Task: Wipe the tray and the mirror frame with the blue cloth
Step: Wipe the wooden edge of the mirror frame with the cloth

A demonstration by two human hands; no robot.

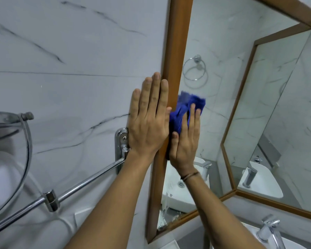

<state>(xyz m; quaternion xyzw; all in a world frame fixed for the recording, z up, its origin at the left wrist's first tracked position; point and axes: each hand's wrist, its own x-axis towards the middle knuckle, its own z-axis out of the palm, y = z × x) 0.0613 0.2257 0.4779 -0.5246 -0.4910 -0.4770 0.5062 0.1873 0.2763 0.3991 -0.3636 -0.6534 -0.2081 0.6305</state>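
Observation:
The brown wooden mirror frame (176, 51) runs up the middle of the view, on a white marble wall. My right hand (185, 146) presses a crumpled blue cloth (180, 114) against the frame's inner edge and the glass beside it. The cloth bulges out above my fingertips and looks blurred. My left hand (149, 123) lies flat on the wall just left of the frame, its fingers extended and touching the frame's outer edge, with nothing in it. I cannot tell which object here is the tray.
A chrome towel bar (90, 180) with its wall bracket (121, 139) runs out from below my left wrist. A round glass shelf (28, 141) sits at far left. A chrome faucet (271, 230) and white basin are at bottom right. The mirror reflects a towel ring (195, 69).

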